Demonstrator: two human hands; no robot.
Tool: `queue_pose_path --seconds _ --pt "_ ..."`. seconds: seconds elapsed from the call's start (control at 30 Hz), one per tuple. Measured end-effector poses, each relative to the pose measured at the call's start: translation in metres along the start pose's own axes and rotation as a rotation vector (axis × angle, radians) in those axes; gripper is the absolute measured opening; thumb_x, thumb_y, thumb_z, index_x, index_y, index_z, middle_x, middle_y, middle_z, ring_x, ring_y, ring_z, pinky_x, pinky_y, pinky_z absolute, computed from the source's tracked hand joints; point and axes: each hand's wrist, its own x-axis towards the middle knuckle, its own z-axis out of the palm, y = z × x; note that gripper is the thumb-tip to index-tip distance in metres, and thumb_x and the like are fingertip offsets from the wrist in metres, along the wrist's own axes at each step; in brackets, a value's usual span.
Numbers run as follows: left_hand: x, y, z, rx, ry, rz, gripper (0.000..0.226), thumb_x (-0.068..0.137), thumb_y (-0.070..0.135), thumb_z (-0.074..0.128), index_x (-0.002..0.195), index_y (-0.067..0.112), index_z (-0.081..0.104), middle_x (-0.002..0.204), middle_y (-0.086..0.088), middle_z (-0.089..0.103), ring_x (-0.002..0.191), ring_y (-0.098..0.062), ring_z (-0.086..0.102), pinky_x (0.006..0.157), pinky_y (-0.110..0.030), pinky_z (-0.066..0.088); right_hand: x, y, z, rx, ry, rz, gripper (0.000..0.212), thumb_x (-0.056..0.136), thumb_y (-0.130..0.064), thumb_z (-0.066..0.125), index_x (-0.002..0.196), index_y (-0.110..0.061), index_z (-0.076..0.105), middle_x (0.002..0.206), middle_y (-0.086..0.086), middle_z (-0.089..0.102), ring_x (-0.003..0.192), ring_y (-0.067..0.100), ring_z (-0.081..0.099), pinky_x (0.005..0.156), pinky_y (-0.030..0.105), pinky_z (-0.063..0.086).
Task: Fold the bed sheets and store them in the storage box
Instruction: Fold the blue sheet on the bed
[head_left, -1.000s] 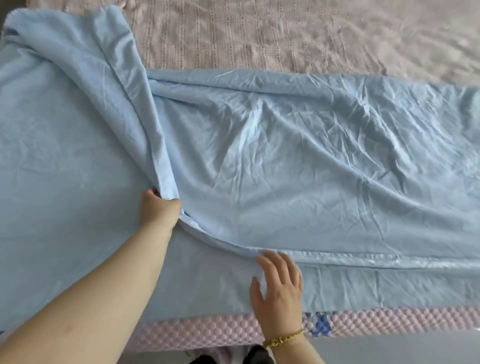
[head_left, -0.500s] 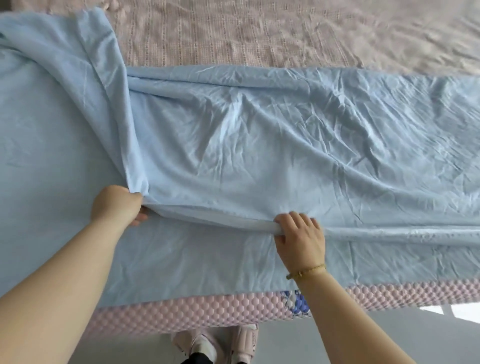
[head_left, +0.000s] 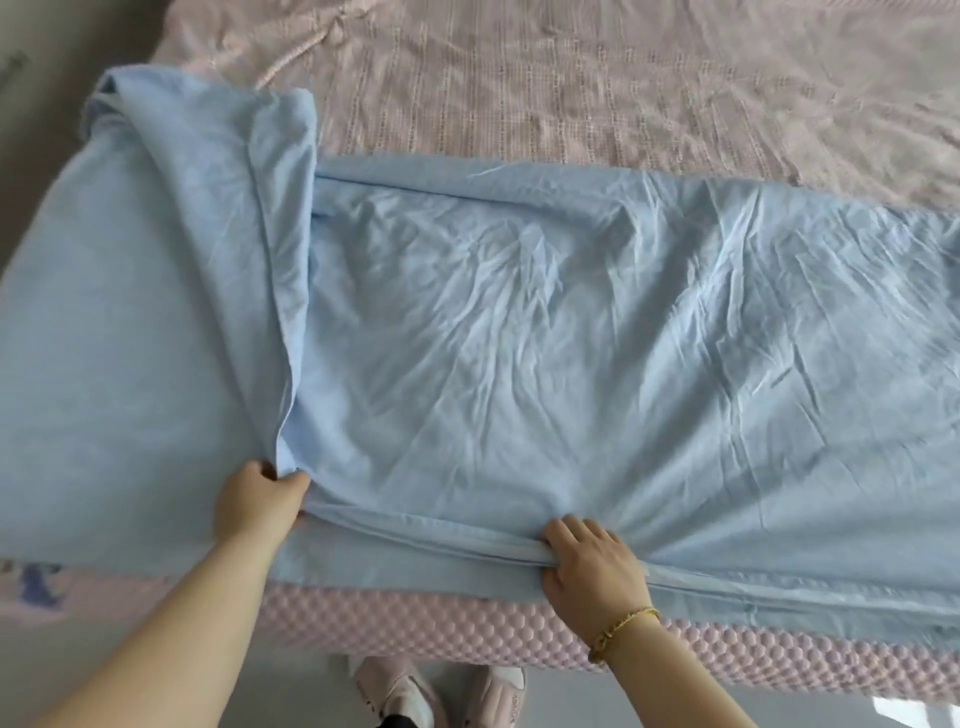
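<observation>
Nearest to you, below your wrists, your shoes (head_left: 441, 691) stand on the floor (head_left: 291, 696), close against the quilted side of the bed (head_left: 415, 623), so that you can reach over its edge. On your right wrist there is a bracelet (head_left: 623, 626).

Your right hand (head_left: 592, 564) lies on the near hem of the bed sheet (head_left: 519, 338). Its fingers (head_left: 571, 530) are curled over the doubled edge and pinch it. The creases that run toward this point suggest the cloth is under pull. Your left hand (head_left: 257, 506), to the left of the right one and a little farther from you, grips the corner where the upper layer ends. Its fingers go under the cloth, so only the thumb and the back of the hand show. I think you hold these two points to bring the upper edge in line with the lower edge, which lies just in front of your fingers, before the next fold.

Beyond your fingers the sheet lies folded lengthwise and is much wrinkled. Far beyond your left hand a loose flap (head_left: 223, 182) is turned over and bunched; it will probably need flattening. Behind the sheet the pink bedspread (head_left: 571, 88) covers the rest of the bed. The storage box is not in view, so I judge the storing step is not near.
</observation>
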Motion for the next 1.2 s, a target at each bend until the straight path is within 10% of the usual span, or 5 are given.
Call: queue_pose_path --seconds 0.13,0.37,0.63,0.9,1.2 --pt "0.018 0.016 -0.016 0.171 0.07 0.045 0.032 0.082 0.014 0.062 0.11 -0.001 0.056 0.112 -0.026 0.061 0.106 -0.041 0.057 0.084 -0.04 0.044 0.018 -0.037 -0.005 0.091 -0.235 -0.036 0.03 0.051 -0.043 0.037 0.063 -0.031 0.062 0.054 -0.019 0.057 0.048 -0.003 0.057 0.044 0.008 0.038" --pt "0.055 -0.006 -0.054 0.265 0.044 0.137 0.03 0.089 0.033 0.055 0.101 0.008 0.065 0.108 -0.017 0.065 0.104 -0.035 0.058 0.075 -0.032 0.04 0.087 -0.115 -0.009 0.578 -0.525 0.097 0.046 0.087 -0.029 0.05 0.132 -0.022 0.043 0.123 -0.007 0.058 0.11 0.015 0.055 0.085 0.017 0.039" --pt "0.159 -0.096 -0.155 0.642 -0.037 0.245 0.091 0.077 0.072 0.036 0.149 0.024 0.006 0.157 -0.008 0.004 0.145 -0.023 0.007 0.114 -0.039 0.015 0.236 -0.23 0.005 1.148 -0.238 0.579 0.047 0.088 -0.012 0.06 0.13 -0.01 0.038 0.076 -0.001 0.05 0.051 -0.001 0.053 0.05 0.011 0.042" --pt "0.241 -0.131 -0.211 0.617 -0.212 0.353 0.137 0.026 0.086 0.005 0.144 0.022 -0.021 0.155 -0.006 -0.018 0.145 -0.022 -0.012 0.116 -0.033 0.001 0.338 -0.281 0.013 0.941 0.002 0.711 0.049 0.08 -0.01 0.067 0.123 -0.005 0.044 0.105 0.009 0.053 0.089 0.021 0.048 0.075 0.03 0.038" --pt "0.268 -0.154 -0.202 0.524 -0.112 0.49 0.067 0.091 0.062 0.005 0.125 0.02 0.044 0.108 -0.023 0.067 0.106 -0.026 0.041 0.082 -0.034 0.028 0.368 -0.341 -0.009 1.418 -0.153 0.577 0.023 0.087 0.005 0.051 0.071 -0.011 0.058 0.044 -0.008 0.058 0.044 0.005 0.053 0.041 0.012 0.042"
